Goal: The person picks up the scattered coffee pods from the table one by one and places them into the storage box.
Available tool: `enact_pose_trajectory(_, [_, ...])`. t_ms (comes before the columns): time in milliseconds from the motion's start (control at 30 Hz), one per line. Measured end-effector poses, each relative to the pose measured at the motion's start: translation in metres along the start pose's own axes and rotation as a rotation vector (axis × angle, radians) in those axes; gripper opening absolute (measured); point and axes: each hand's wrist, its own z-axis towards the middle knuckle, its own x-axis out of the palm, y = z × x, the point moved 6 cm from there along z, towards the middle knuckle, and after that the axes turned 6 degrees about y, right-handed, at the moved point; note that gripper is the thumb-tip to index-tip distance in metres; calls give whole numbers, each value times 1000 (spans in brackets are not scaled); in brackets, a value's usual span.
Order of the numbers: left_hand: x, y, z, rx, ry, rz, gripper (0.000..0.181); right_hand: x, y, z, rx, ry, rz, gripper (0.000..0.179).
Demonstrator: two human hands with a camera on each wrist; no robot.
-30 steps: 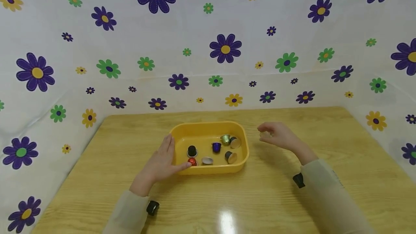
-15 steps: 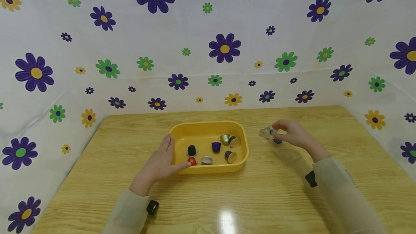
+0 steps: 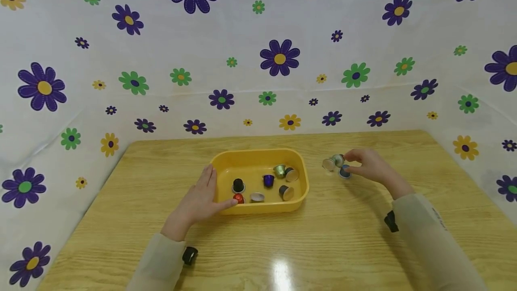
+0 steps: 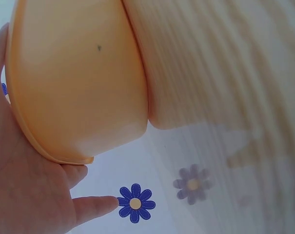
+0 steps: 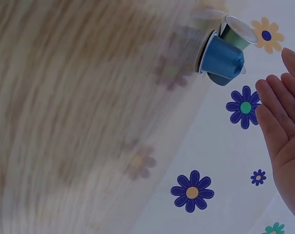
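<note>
My left hand (image 3: pixel 196 203) rests at the left end of a yellow tray (image 3: pixel 258 209), fingers straight along the side and thumb over the front rim. In the left wrist view the tray wall (image 4: pixel 84 83) lies against the palm side. My right hand (image 3: pixel 371 167) hovers at a small cluster of coffee capsules on the table, right of the tray. A blue capsule (image 5: pixel 221 56) and a green capsule (image 5: pixel 239 31) show in the right wrist view, apart from the fingertips (image 5: pixel 265 112). A capsule with a pale lid (image 3: pixel 329 164) faces the tray.
Several capsules lie in the tray, among them a black one (image 3: pixel 238 185), a red one (image 3: pixel 238 198), a purple-blue one (image 3: pixel 268 180) and a green one (image 3: pixel 279 171). The wooden table (image 3: pixel 258 246) ends at a flower-patterned cloth (image 3: pixel 242 35) behind and at both sides.
My right hand has moved to the right, away from the tray, and the capsules by it now show in the head view. My left hand and the tray have stayed put.
</note>
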Motion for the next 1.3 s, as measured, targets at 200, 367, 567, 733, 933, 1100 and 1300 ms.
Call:
enact_pose_trajectory(200, [0, 1, 1, -7, 1, 0, 112, 3, -4, 2, 3, 16, -15, 30])
enact_pose_trajectory(367, [1, 1, 1, -15, 1, 0, 112, 8, -8, 5, 23, 40, -10, 30])
enact_pose_trajectory(567, [0, 0, 0, -10, 0, -7, 112, 11, -13, 5, 34, 41, 16, 27])
enact_pose_trajectory(733, [0, 0, 0, -12, 0, -8, 111, 11, -17, 6, 31, 34, 43, 28])
enact_pose_trajectory(933, [0, 1, 0, -14, -1, -8, 111, 12, -23, 7, 51, 39, 56, 29])
enact_pose_trajectory(1100, [-1, 0, -1, -8, -5, -12, 112, 14, -25, 7, 44, 65, 56, 28])
enact_pose_trajectory(1300, [-1, -1, -1, -8, -4, -11, 112, 15, -27, 8, 65, 106, 65, 31])
